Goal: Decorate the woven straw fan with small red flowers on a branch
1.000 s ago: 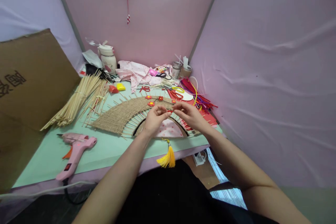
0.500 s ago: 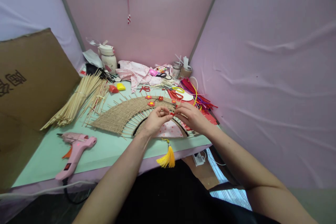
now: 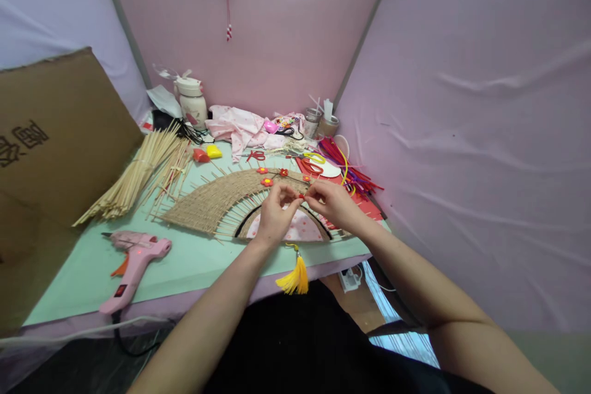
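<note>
A woven straw fan [image 3: 213, 202] with stick ribs lies on the green table top [image 3: 194, 261], with small red flowers [image 3: 266, 181] along its upper edge and a yellow tassel [image 3: 294, 277] hanging over the table's front edge. Above the fan's right half, my left hand [image 3: 274, 212] and my right hand [image 3: 333, 203] meet fingertip to fingertip. Both pinch one small red piece [image 3: 301, 196] between them. Its exact shape is too small to make out.
A pink glue gun [image 3: 133, 261] lies at the front left with its cord running off the edge. A bundle of bamboo sticks [image 3: 133, 175] lies left of the fan, beside a cardboard sheet [image 3: 55, 135]. Red scissors, pipe cleaners [image 3: 351, 172], cloth and jars crowd the back.
Both hands stayed over the fan's right half, shifting slightly upward while their fingers work the small red piece. Nothing else moved.
</note>
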